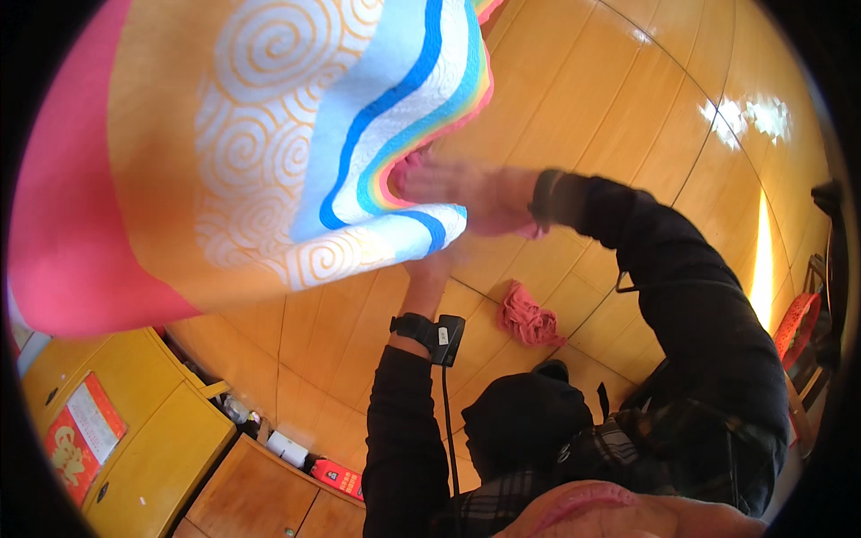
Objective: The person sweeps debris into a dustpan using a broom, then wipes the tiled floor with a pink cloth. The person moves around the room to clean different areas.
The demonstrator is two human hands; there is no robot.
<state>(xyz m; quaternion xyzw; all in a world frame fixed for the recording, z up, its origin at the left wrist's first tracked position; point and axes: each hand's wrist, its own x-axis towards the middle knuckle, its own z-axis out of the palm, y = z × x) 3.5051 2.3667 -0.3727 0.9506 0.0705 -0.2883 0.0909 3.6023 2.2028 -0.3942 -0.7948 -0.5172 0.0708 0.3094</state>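
A large sheet of cloth [269, 134], patterned with white spirals, blue bands and a rainbow border, hangs raised across the upper left. Its right edge bends into a deep fold. My right hand [464, 188] is at that fold; motion blurs it, and whether its fingers grip the cloth cannot be made out. My left hand [430, 265] reaches up under the cloth's lower corner; mostly the wrist shows, and the fingers are hidden. A black strap with a small boxed device [447, 341] and cable sits on the left wrist.
A crumpled pink cloth [528, 316] lies on the glossy tan floor [565, 81]. Yellow cabinet [161, 417] and brown wooden cabinet [249, 491] stand at lower left, with small items along their back edge. A red basket [797, 329] is at the right rim.
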